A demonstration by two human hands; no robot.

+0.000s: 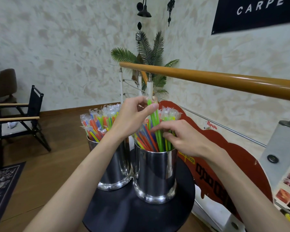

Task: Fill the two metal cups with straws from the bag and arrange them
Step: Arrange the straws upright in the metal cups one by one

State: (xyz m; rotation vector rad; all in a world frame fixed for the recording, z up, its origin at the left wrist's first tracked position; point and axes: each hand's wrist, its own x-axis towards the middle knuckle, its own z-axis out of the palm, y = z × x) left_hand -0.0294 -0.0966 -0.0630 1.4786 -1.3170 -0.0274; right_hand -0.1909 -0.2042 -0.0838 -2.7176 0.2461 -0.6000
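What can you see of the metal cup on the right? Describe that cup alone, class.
The right metal cup is a shiny, mirror-like steel cylinder with a flared, rounded base. It stands upright on the round black table, close beside the left metal cup. Wrapped straws in green, orange, yellow and blue fill it. The left hand pinches a green straw above it; the right hand fingers the straws.

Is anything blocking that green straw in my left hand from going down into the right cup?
No separate obstacle shows. The left hand pinches the green straw above the right cup, where only the packed straws crowd it. The right hand touches those straws beside it.
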